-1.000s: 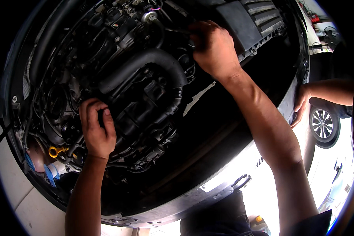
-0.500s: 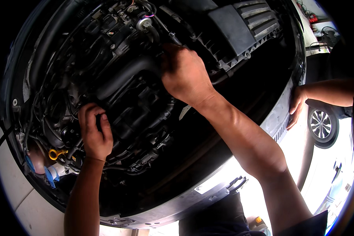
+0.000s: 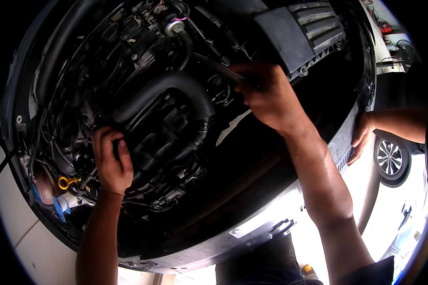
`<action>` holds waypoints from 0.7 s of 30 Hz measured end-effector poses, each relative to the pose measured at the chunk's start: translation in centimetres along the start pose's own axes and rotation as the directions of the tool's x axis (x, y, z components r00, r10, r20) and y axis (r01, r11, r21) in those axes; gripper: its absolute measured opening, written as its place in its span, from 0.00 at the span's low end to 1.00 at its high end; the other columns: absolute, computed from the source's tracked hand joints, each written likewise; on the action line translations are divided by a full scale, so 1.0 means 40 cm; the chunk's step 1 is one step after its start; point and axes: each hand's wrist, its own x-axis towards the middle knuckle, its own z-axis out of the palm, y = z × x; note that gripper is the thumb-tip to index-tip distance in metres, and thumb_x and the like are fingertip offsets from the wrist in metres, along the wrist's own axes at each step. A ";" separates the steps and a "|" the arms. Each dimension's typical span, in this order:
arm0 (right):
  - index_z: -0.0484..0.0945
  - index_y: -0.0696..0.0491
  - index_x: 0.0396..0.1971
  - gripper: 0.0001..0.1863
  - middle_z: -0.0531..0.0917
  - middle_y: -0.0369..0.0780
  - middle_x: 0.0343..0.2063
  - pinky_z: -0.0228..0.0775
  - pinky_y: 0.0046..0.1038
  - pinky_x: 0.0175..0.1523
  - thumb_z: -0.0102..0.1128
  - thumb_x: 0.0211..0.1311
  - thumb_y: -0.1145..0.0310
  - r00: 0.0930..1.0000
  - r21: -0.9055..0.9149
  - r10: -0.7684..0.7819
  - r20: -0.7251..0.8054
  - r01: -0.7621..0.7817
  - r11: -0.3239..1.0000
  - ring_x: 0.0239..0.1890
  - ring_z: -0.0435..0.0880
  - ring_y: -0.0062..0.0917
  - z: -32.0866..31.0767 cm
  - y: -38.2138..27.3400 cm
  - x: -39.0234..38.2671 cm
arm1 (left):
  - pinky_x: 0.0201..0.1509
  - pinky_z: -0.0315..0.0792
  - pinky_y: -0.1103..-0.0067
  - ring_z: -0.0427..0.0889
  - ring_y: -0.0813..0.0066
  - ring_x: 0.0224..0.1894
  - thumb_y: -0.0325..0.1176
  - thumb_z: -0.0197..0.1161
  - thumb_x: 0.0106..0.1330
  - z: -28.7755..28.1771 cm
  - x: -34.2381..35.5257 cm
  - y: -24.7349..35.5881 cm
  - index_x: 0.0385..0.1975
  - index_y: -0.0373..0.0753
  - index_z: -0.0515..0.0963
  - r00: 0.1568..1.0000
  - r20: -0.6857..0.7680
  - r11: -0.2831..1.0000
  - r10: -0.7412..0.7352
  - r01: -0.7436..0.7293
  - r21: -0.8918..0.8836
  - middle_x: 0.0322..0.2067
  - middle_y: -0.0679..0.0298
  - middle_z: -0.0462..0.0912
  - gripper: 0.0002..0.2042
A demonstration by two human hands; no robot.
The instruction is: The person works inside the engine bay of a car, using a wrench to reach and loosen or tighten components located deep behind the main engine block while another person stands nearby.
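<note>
Inside the car's front edge (image 3: 209,256), my right hand (image 3: 271,97) grips a rod (image 3: 218,66); slackness may drop it. Left hand (image 3: 111,161): cannot tell.

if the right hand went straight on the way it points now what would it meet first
Probably the black hose below the round silver part: the slim tool in the right hand points up-left at it, though depth is unclear.

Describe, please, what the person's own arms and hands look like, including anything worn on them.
The left hand and right hand wear no gloves, with no watch visible. The left forearm shows no sleeve; the right forearm is bare, with a short dark sleeve beyond the elbow.
</note>
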 end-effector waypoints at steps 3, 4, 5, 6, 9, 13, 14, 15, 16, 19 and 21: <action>0.84 0.59 0.45 0.16 0.82 0.45 0.19 0.73 0.28 0.31 0.53 0.58 0.78 0.991 -0.115 -0.131 -0.017 0.128 0.985 0.21 0.81 0.26 -0.020 0.033 0.006 | 0.53 0.69 0.65 0.72 0.55 0.46 0.25 0.51 0.67 0.002 0.005 0.003 0.42 0.34 0.71 1.000 -0.009 1.000 -0.013 0.013 -0.025 0.45 0.53 0.72 0.06; 0.84 0.59 0.45 0.16 0.82 0.45 0.19 0.73 0.28 0.31 0.53 0.58 0.78 0.991 -0.115 -0.132 -0.013 0.130 0.985 0.21 0.81 0.26 -0.021 0.027 0.008 | 0.53 0.69 0.65 0.72 0.55 0.46 0.25 0.51 0.67 0.001 0.004 0.001 0.42 0.34 0.71 1.000 -0.010 1.000 -0.017 0.017 -0.023 0.45 0.53 0.72 0.06; 0.83 0.58 0.47 0.16 0.82 0.41 0.22 0.70 0.25 0.32 0.55 0.60 0.78 0.999 -0.088 -0.025 0.040 0.028 0.996 0.24 0.77 0.21 -0.025 0.016 0.011 | 0.52 0.69 0.65 0.72 0.55 0.46 0.25 0.51 0.67 0.001 0.003 0.000 0.41 0.34 0.71 1.000 -0.011 1.000 -0.016 0.015 -0.020 0.44 0.53 0.72 0.06; 0.82 0.58 0.50 0.16 0.81 0.36 0.25 0.67 0.23 0.33 0.57 0.61 0.78 0.992 -0.067 0.082 0.095 -0.076 0.995 0.26 0.73 0.17 -0.026 0.010 0.013 | 0.52 0.69 0.65 0.72 0.55 0.46 0.24 0.51 0.67 0.000 0.003 -0.001 0.41 0.34 0.71 1.000 -0.012 1.000 -0.014 0.014 -0.016 0.44 0.53 0.72 0.06; 0.82 0.59 0.49 0.16 0.79 0.35 0.23 0.67 0.22 0.33 0.58 0.62 0.74 0.989 0.011 0.090 0.115 -0.092 0.996 0.26 0.72 0.17 -0.028 0.011 0.020 | 0.52 0.69 0.65 0.72 0.56 0.46 0.24 0.51 0.66 0.000 0.002 -0.001 0.41 0.34 0.71 1.000 -0.008 0.999 -0.021 0.020 -0.027 0.44 0.54 0.72 0.06; 0.82 0.61 0.48 0.16 0.78 0.34 0.23 0.66 0.22 0.33 0.58 0.62 0.72 0.983 0.027 0.173 0.063 -0.175 0.984 0.26 0.71 0.16 -0.011 0.000 0.022 | 0.52 0.69 0.65 0.72 0.56 0.46 0.24 0.51 0.66 0.002 0.004 0.001 0.41 0.34 0.71 1.000 -0.013 0.999 -0.018 0.018 -0.032 0.44 0.53 0.72 0.07; 0.82 0.62 0.47 0.16 0.79 0.35 0.23 0.66 0.22 0.33 0.58 0.62 0.72 0.979 0.046 0.170 0.115 -0.177 0.983 0.26 0.72 0.16 -0.012 0.003 0.031 | 0.52 0.69 0.65 0.72 0.56 0.46 0.24 0.51 0.66 0.001 0.003 0.001 0.41 0.34 0.71 1.000 -0.012 0.999 -0.022 0.022 -0.037 0.44 0.53 0.72 0.07; 0.82 0.63 0.47 0.16 0.79 0.35 0.24 0.66 0.22 0.33 0.58 0.62 0.72 0.972 0.065 0.167 0.167 -0.180 0.982 0.26 0.72 0.16 -0.012 0.006 0.039 | 0.52 0.69 0.65 0.72 0.55 0.46 0.24 0.51 0.66 0.000 0.002 0.000 0.41 0.34 0.71 1.000 -0.011 0.999 -0.027 0.027 -0.041 0.44 0.53 0.72 0.07; 0.82 0.63 0.47 0.16 0.79 0.35 0.24 0.66 0.22 0.33 0.58 0.62 0.72 0.972 0.066 0.166 0.168 -0.179 0.982 0.26 0.72 0.16 -0.011 0.008 0.043 | 0.52 0.69 0.65 0.72 0.55 0.46 0.24 0.51 0.66 -0.002 0.003 0.000 0.41 0.34 0.71 1.000 -0.011 0.999 -0.027 0.027 -0.040 0.44 0.53 0.72 0.07; 0.82 0.63 0.46 0.16 0.80 0.36 0.23 0.66 0.23 0.32 0.57 0.62 0.72 0.995 0.024 0.053 0.080 -0.055 0.998 0.26 0.72 0.16 0.001 0.009 0.052 | 0.51 0.69 0.65 0.72 0.55 0.46 0.24 0.52 0.66 -0.004 0.004 0.002 0.41 0.34 0.71 1.000 -0.011 0.999 -0.022 0.022 -0.035 0.44 0.53 0.71 0.06; 0.81 0.62 0.28 0.09 0.80 0.52 0.20 0.74 0.34 0.36 0.52 0.53 0.77 0.996 0.023 0.060 -0.073 -0.058 0.998 0.25 0.81 0.37 0.031 -0.001 0.060 | 0.51 0.69 0.66 0.73 0.55 0.46 0.24 0.52 0.65 0.001 0.004 0.000 0.40 0.34 0.72 1.000 -0.007 0.999 -0.029 0.029 -0.037 0.44 0.53 0.71 0.06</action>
